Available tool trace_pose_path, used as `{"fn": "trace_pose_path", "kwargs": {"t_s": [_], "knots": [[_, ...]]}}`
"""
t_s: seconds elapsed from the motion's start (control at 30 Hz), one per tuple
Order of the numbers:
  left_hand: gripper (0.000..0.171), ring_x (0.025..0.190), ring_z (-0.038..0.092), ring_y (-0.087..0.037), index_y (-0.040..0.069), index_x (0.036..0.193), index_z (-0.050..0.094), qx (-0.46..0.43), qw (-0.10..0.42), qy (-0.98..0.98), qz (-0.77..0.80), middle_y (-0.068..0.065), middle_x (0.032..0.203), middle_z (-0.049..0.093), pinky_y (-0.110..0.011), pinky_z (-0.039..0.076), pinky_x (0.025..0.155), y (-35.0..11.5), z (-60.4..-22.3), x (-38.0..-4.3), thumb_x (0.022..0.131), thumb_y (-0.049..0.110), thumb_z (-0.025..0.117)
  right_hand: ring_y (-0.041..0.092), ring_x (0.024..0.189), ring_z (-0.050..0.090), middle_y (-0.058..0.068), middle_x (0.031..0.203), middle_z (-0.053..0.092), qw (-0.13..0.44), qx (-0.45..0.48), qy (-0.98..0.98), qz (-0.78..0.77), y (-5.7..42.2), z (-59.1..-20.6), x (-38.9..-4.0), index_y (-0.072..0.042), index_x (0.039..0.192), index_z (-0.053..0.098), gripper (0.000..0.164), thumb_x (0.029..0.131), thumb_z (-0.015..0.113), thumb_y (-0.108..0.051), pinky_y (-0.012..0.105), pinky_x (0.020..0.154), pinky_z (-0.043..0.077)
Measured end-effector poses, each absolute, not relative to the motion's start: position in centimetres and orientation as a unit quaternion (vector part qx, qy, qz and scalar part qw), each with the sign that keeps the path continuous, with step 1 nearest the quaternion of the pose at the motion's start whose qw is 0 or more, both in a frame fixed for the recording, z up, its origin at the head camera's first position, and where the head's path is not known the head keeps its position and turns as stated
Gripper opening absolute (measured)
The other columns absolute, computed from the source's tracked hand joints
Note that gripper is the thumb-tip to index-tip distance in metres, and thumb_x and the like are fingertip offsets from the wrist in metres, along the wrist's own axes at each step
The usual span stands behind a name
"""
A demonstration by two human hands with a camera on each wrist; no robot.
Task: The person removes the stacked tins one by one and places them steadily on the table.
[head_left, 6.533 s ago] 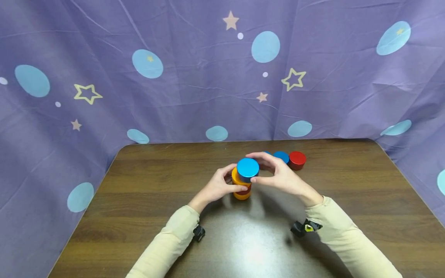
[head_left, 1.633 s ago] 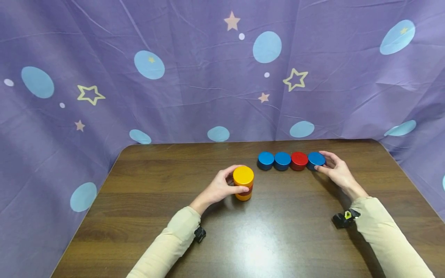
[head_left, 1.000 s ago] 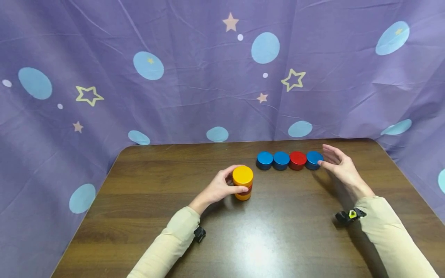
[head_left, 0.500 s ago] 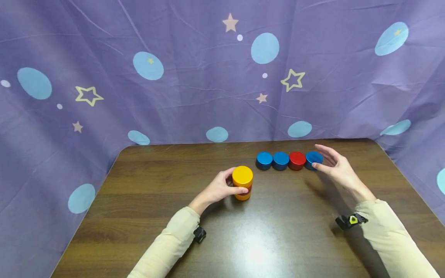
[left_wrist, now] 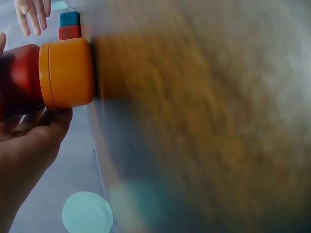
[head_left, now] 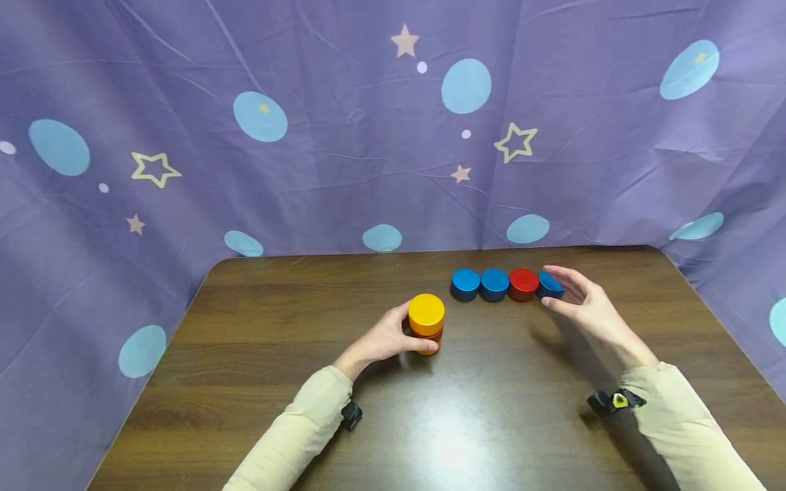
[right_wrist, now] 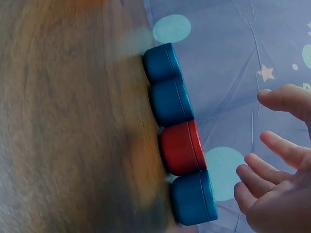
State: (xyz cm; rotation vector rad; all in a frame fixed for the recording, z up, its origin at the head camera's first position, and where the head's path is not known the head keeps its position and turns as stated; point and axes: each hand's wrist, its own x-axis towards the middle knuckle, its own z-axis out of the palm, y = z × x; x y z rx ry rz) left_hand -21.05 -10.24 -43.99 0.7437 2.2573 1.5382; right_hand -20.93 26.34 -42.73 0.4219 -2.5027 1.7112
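My left hand (head_left: 389, 335) grips an upright stack of round tins, thumb across its lower front. An orange tin (head_left: 426, 312) tops the stack. Below come a red tin (left_wrist: 22, 77) and, at the table, another orange tin (left_wrist: 70, 73). To the right, my right hand (head_left: 592, 310) hovers with spread fingers beside the end blue tin (head_left: 548, 286), partly covering it in the head view. The right wrist view shows those fingers apart from that tin. Left of it in the row sit a red tin (head_left: 523, 284) and two more blue tins, one the middle blue tin (head_left: 494, 284).
The row stands near the back edge of the brown wooden table (head_left: 276, 307). A purple curtain (head_left: 331, 157) with stars and dots hangs behind. Light glares off the tabletop in front of the stack.
A blue tin, earlier held by my right hand at the stack, now ends the row. My right hand has let go of it. My left thumb has slid lower on the stack.
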Motion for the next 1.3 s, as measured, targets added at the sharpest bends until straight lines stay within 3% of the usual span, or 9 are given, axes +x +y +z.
{"fn": "trace_pose_path", "kwargs": {"t_s": [0.23,0.43,0.63,0.9,1.03,1.17,1.3], "knots": [[0.063,0.111,0.054,-0.02,0.003,0.133,0.05,0.257,0.168,0.799,0.517,-0.007,0.121,0.06,-0.039,0.04,0.101,-10.6,-44.0,-21.1,0.079,0.012,0.08,0.016,0.129,0.044,0.017,0.137,0.05,0.039,0.15,-0.801,0.578,25.7,-43.2,-20.6,0.006,0.136,0.045,0.054,0.089,0.068,-0.003,0.015,0.101,0.034],[0.059,0.113,0.054,-0.021,0.003,0.133,0.052,0.27,0.17,0.805,0.5,-0.007,0.123,0.06,-0.039,0.04,0.101,-11.0,-43.8,-21.2,0.082,0.014,0.079,0.015,0.127,0.046,0.022,0.135,0.05,0.035,0.169,-0.783,0.598,24.8,-43.7,-20.5,0.009,0.134,0.046,0.053,0.087,0.068,0.002,0.017,0.102,0.034],[0.06,0.113,0.055,-0.02,0.003,0.134,0.051,0.271,0.183,0.791,0.517,-0.009,0.124,0.06,-0.035,0.043,0.099,-11.0,-44.1,-21.4,0.081,0.008,0.078,0.015,0.126,0.047,0.024,0.135,0.049,0.017,0.18,-0.771,0.611,23.6,-44.1,-20.3,0.01,0.134,0.045,0.052,0.088,0.068,0.001,0.017,0.1,0.037],[0.069,0.119,0.052,-0.026,0.003,0.141,0.041,0.247,0.201,0.753,0.576,-0.014,0.131,0.054,-0.036,0.042,0.101,-10.9,-44.4,-21.3,0.082,0.001,0.076,0.007,0.119,0.051,0.015,0.132,0.054,0.013,0.214,-0.747,0.629,21.5,-44.1,-20.3,0.013,0.132,0.046,0.05,0.086,0.066,0.008,0.018,0.098,0.038],[0.071,0.122,0.051,-0.028,0.003,0.144,0.038,0.242,0.198,0.745,0.589,-0.016,0.134,0.052,-0.037,0.041,0.102,-10.9,-44.4,-21.3,0.082,-0.002,0.074,0.007,0.122,0.049,0.022,0.134,0.052,0.005,0.22,-0.749,0.625,20.8,-43.9,-20.2,0.011,0.132,0.048,0.049,0.086,0.067,0.007,0.017,0.1,0.036],[0.071,0.122,0.051,-0.03,0.0,0.144,0.038,0.24,0.197,0.742,0.594,-0.018,0.135,0.051,-0.038,0.041,0.102,-10.9,-44.4,-21.3,0.082,-0.005,0.073,0.009,0.125,0.047,0.028,0.135,0.048,-0.011,0.233,-0.753,0.616,20.1,-43.7,-20.0,0.008,0.131,0.05,0.048,0.087,0.067,0.005,0.023,0.105,0.034],[0.069,0.121,0.052,-0.029,0.0,0.141,0.041,0.236,0.196,0.738,0.601,-0.018,0.132,0.053,-0.037,0.042,0.101,-10.9,-44.4,-21.4,0.081,-0.006,0.073,0.015,0.126,0.048,0.026,0.133,0.05,-0.022,0.251,-0.754,0.606,19.1,-43.4,-19.8,0.006,0.131,0.052,0.048,0.086,0.068,0.004,0.03,0.106,0.034]]}}
